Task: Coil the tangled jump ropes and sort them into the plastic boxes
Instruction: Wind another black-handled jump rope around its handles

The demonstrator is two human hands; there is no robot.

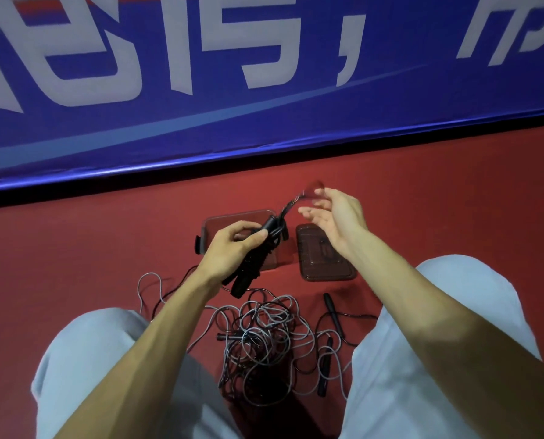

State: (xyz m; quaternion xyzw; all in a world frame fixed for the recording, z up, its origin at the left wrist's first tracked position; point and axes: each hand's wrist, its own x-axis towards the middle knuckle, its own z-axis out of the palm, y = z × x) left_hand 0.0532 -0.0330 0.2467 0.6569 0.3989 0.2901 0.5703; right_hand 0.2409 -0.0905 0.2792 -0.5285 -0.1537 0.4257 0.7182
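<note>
now the left hand [232, 245] clasps the rope handles [243, 282] above the box [229, 216]; right hand [334, 217] right of it, grasp too blurred to tell. wind snug, even turns before dropping in.

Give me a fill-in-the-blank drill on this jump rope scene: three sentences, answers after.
The hand gripping the black handles is the person's ____ one.
The tangled ropes lie on a floor coloured ____.
The banner behind, with white lettering, is ____.
Missing words: left; red; blue.
</note>
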